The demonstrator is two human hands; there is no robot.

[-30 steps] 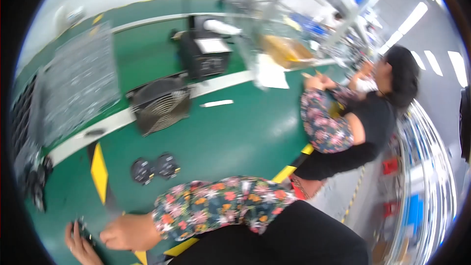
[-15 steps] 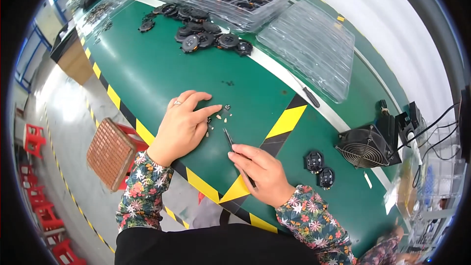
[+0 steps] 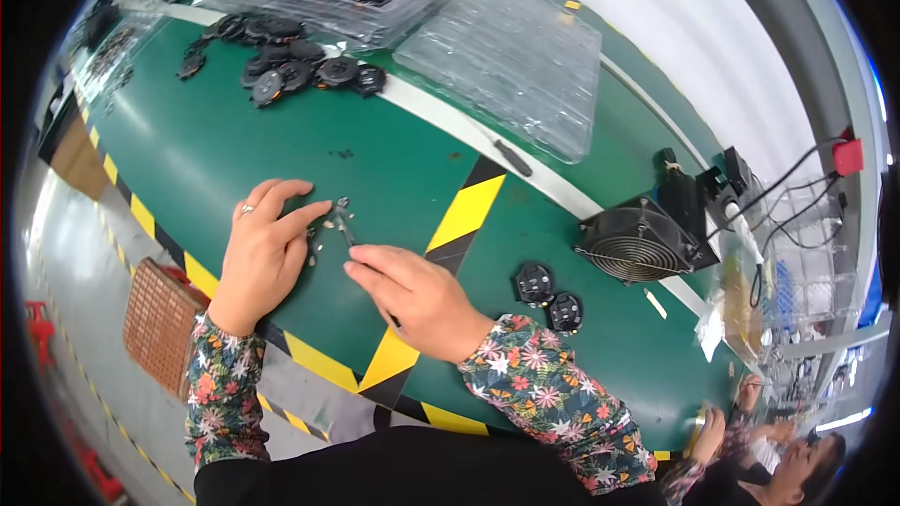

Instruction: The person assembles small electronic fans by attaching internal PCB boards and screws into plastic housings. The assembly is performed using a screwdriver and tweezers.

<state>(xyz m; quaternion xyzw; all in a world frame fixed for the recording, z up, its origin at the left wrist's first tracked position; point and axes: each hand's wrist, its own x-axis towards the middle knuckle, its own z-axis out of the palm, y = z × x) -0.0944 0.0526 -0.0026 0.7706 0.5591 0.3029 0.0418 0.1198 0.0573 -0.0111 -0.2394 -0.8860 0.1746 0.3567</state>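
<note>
My right hand [image 3: 422,305] is closed around dark tweezers [image 3: 347,232], tips pointing away from me. Those tips meet a tiny black-and-silver part [image 3: 342,202] on the green table; whether they grip it is too small to tell. My left hand [image 3: 262,253] rests on the table with its fingers apart, the index fingertip right beside that part. Several tiny pale pieces [image 3: 319,247] lie scattered between the two hands. A little farther off are small dark bits [image 3: 341,154].
Black round modules [image 3: 281,66] are heaped at the far left, before a clear compartment tray [image 3: 375,19] full of them. An empty clear tray [image 3: 506,56], a screwdriver [image 3: 512,157], a fan [image 3: 633,244] and two modules [image 3: 550,295] lie rightward. A co-worker's hand [image 3: 710,433] shows lower right.
The whole view has swung, so the table's things sit farther left. My right hand has brought the tweezers forward to the tiny part; my left hand keeps much the same pose.
</note>
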